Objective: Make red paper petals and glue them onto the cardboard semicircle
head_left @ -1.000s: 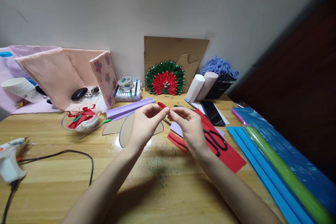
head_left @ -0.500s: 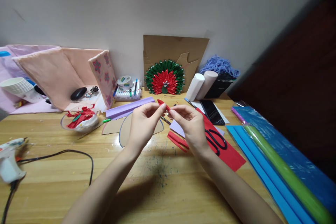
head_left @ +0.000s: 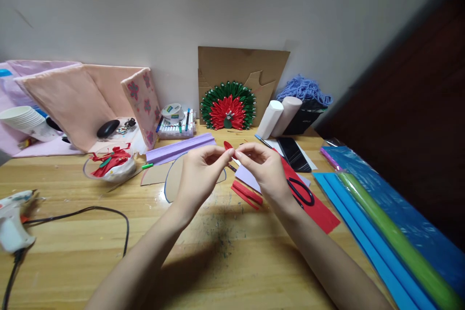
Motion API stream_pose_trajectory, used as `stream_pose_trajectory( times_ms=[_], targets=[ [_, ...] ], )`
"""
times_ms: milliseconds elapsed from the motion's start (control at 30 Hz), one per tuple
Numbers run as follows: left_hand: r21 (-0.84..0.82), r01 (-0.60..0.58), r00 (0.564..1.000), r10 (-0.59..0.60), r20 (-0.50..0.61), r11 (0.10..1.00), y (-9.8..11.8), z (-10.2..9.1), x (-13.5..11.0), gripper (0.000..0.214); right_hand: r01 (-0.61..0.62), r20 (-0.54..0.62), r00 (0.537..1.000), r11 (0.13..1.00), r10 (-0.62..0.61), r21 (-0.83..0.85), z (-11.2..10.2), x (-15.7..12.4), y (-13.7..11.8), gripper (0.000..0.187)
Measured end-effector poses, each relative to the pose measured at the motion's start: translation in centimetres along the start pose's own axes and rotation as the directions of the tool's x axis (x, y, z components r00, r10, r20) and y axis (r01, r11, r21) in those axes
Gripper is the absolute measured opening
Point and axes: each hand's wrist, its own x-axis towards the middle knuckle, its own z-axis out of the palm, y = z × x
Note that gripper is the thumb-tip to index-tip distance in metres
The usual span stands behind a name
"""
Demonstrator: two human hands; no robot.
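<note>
My left hand and my right hand meet above the wooden table, fingertips pinched together on a small red paper strip that sticks out between them. Under my left hand lies a half-round cardboard piece. More red strips lie just below my right hand, beside black-handled scissors on a red sheet.
A glue gun with its black cord lies at the left. A bowl of red scraps, a purple strip, markers and a red-green peacock craft on cardboard stand behind. Blue and green rolls lie on the right.
Both hands have stayed pinched on the red strip and shifted slightly; the strip's visible end has moved a little to the right.
</note>
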Motion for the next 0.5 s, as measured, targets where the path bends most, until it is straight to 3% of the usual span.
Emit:
stream_pose_trajectory(
  times_ms=[167, 267, 367, 500],
  targets=[
    [-0.03, 0.039, 0.998, -0.038, 0.041, 0.999, 0.0, 0.0, 0.1, 0.022, -0.021, 0.002, 1.0, 0.999, 0.021, -0.024, -0.2, 0.2, 0.4, 0.016],
    [-0.046, 0.052, 0.997, -0.049, 0.054, 0.998, 0.0, 0.0, 0.1, 0.021, 0.027, -0.009, 1.0, 0.997, -0.027, -0.072, 0.0, 0.1, 0.4, 0.014],
    [-0.059, 0.056, 0.998, -0.054, 0.035, 0.997, -0.1, 0.1, 0.0, 0.019, 0.17, -0.039, 0.982, 0.957, -0.184, -0.235, 0.3, -0.3, 0.1, 0.007],
    [-0.079, 0.061, 0.998, -0.061, 0.0, 0.995, -0.1, 0.3, -0.1, 0.016, 0.355, -0.04, 0.906, 0.806, -0.422, -0.474, 0.7, -1.0, -0.3, 0.002]
  ],
)
